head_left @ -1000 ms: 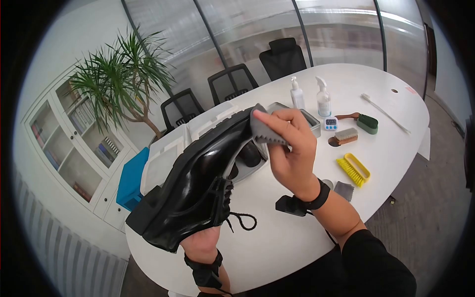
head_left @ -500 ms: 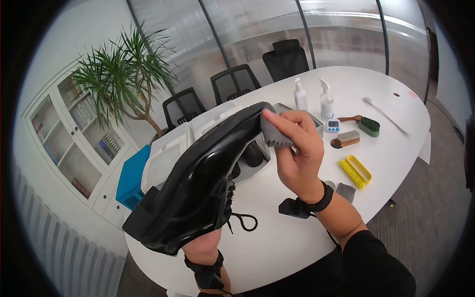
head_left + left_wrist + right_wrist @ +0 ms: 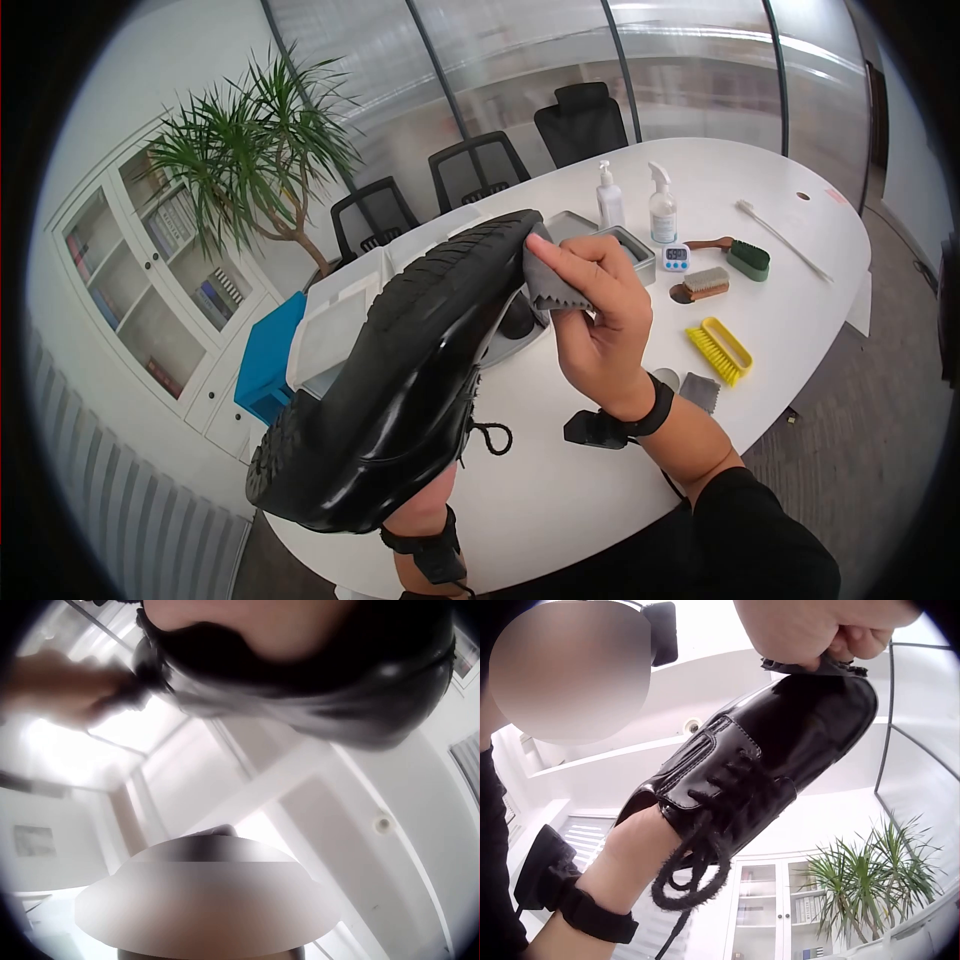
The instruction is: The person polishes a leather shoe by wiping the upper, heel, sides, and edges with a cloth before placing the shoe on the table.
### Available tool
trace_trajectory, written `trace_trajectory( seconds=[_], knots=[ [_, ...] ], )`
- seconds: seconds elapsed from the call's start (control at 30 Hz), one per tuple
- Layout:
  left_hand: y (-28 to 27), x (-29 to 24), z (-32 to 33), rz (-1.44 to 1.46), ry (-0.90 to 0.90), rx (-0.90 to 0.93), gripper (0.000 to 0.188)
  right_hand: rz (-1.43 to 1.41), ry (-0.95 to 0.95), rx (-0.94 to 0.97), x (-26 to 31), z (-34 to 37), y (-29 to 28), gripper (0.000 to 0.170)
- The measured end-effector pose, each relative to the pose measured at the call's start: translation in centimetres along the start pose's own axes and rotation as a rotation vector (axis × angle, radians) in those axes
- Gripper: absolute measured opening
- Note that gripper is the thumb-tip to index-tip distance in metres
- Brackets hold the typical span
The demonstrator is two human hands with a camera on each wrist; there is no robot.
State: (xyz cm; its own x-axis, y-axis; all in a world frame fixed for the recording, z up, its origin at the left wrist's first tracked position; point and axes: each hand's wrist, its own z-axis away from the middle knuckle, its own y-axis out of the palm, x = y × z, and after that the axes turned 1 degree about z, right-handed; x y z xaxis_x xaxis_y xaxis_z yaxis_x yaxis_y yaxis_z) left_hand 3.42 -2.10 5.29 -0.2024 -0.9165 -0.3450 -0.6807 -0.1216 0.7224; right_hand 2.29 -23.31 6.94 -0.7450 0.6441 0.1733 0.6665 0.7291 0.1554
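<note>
A glossy black lace-up shoe point(image 3: 410, 400) is held up, tilted, over the white table point(image 3: 560, 510), its ridged sole turned partly toward the head camera. My left hand point(image 3: 641, 844) reaches into the shoe's opening and bears it up; its fingers are hidden inside. With thumb and fingers my right hand point(image 3: 610, 325) pinches a grey zigzag-edged cloth point(image 3: 552, 287) against the toe. In the right wrist view the cloth point(image 3: 825, 666) lies over the toe's edge, and loose laces point(image 3: 697, 877) dangle beside the left wrist.
To the right lie a yellow brush point(image 3: 718, 352), a wooden brush point(image 3: 706, 283), a green brush point(image 3: 748, 261), a timer point(image 3: 676, 258) and another grey cloth point(image 3: 702, 391). Behind them stand a spray bottle point(image 3: 663, 216) and a pump bottle point(image 3: 609, 205). A blue box point(image 3: 268, 362) sits at the left.
The shoe has rolled so that more of its sole shows, and its heel has dropped slightly. My right hand, still pinching the cloth at the toe, has shifted slightly right and down.
</note>
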Motion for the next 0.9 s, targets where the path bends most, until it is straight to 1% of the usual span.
trace_trajectory(
  seconds=[0.07,0.13,0.3,0.47,0.63,0.9],
  knots=[
    [-0.5,-0.2,1.9,-0.023,0.010,-0.002,0.064,-0.025,0.013,-0.009,0.4,0.0,0.2,0.066],
    [-0.8,-0.5,2.1,-0.043,0.019,-0.005,0.064,-0.021,0.039,0.016,1.2,0.0,0.2,0.064],
    [-1.5,-0.6,3.9,-0.100,0.040,-0.015,0.064,-0.040,0.034,0.074,2.6,0.2,0.0,0.064],
    [-1.7,-0.2,3.5,-0.154,0.053,-0.023,0.063,-0.078,0.031,0.105,2.5,0.4,0.3,0.065],
    [-1.9,0.0,3.3,-0.212,0.069,-0.033,0.063,-0.073,0.066,0.143,2.6,0.5,0.3,0.065],
    [-2.5,0.2,3.6,-0.301,0.095,-0.048,0.063,-0.080,0.050,0.183,3.5,0.7,0.3,0.068]
  ],
)
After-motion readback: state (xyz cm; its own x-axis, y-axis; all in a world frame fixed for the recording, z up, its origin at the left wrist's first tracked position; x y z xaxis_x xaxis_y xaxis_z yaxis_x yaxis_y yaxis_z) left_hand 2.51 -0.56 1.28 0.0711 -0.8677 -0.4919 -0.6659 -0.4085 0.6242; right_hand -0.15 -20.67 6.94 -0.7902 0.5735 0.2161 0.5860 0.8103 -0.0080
